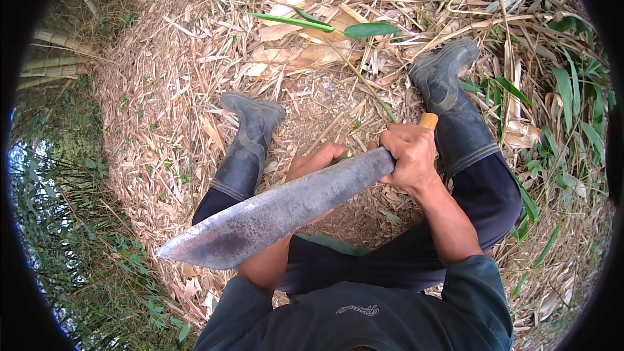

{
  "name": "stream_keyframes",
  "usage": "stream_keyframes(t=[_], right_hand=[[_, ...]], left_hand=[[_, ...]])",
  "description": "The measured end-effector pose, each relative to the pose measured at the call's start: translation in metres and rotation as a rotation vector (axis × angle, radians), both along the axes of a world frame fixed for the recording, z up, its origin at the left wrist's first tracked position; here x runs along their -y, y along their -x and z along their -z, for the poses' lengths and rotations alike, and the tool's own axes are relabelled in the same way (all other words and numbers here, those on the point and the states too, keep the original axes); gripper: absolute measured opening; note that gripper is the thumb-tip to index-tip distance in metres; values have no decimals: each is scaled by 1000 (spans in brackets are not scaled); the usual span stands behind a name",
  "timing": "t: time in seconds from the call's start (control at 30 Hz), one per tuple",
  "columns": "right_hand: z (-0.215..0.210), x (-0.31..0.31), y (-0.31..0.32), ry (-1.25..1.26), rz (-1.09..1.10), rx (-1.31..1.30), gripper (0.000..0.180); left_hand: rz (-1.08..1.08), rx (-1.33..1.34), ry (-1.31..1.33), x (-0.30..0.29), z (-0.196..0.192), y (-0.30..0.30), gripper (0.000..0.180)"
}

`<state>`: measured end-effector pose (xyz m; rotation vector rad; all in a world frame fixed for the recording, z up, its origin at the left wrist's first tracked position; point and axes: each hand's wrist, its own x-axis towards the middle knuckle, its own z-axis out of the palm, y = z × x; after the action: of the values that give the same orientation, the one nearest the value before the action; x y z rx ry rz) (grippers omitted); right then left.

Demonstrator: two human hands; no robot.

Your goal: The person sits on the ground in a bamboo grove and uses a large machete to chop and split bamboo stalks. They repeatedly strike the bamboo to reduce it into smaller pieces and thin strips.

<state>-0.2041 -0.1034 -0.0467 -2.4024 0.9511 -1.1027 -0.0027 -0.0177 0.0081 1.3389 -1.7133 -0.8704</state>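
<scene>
- Steel, mottled grey: the broad blade of a machete [279, 211] runs from its pointed tip at lower left up to the handle at upper right, crossing in front of the person's lap.
- Bamboo stalks [49, 62] lie at the far left edge, well apart from the blade tip; green brush fills the lower left.
- Dry straw and leaf litter [169, 91] cover the ground all round, with open room left of the tip.
- Left rubber boot [250, 140] stands just above the blade's middle.
- Left hand [315, 159] sits behind the blade's upper edge, fingers curled; the blade hides what it grips, if anything, so I cannot tell.
- Right hand [406, 153] is closed tight round the wooden handle [428, 120], whose pale end shows above the knuckles.
- Thin green stem [364, 78] runs from the hands up to leaves near the top.
- Right rubber boot [452, 101] stands just beside the right hand; green leaves edge the right.
</scene>
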Motion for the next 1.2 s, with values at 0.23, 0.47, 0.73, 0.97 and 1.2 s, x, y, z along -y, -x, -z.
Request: stream_keyframes(t=[0.23,0.47,0.73,0.97,1.2], right_hand=[[5,2,-1,27,-6,-8,36],[5,5,-1,22,-26,-16,32],[6,5,-5,19,-26,-8,21],[2,13,-1,52,-7,26,15],[11,24,0,76,-1,34,13]], left_hand=[[-9,10,-16,-4,6,-2,23],[20,26,57,-6,6,-2,28],[64,184,143,-9,12,-4,66],[20,255,278,-7,22,1,67],[-75,231,166,-9,20,14,49]])
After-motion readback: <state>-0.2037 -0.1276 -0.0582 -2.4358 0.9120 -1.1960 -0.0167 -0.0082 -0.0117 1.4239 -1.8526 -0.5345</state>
